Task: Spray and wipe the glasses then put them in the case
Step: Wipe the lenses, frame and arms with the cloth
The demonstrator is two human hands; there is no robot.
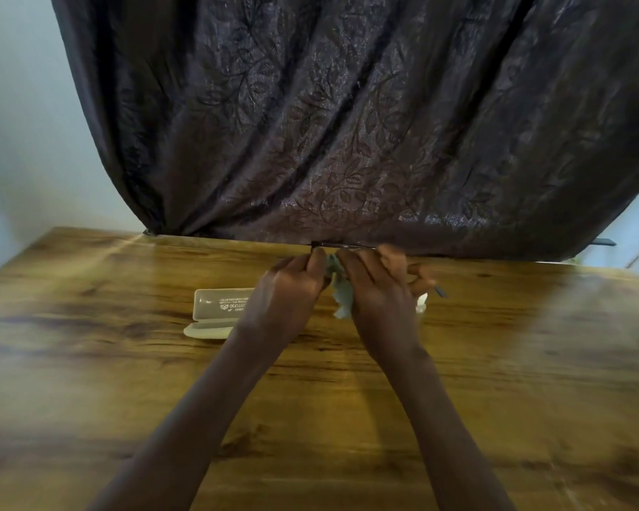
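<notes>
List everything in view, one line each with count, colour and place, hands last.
table: one, brown wood, fills the lower view
curtain: one, dark, leaf-patterned, behind the table's far edge
wall: one, pale, left of the curtain
case: one, cream, open on the table left of the hands
glasses: one pair, dark frame, held between both hands
cloth: one, pale green, hanging between the hands
white thing: one, white, mostly hidden behind the right hand
left hand: one, grips the glasses
right hand: one, holds the cloth against the glasses
</notes>
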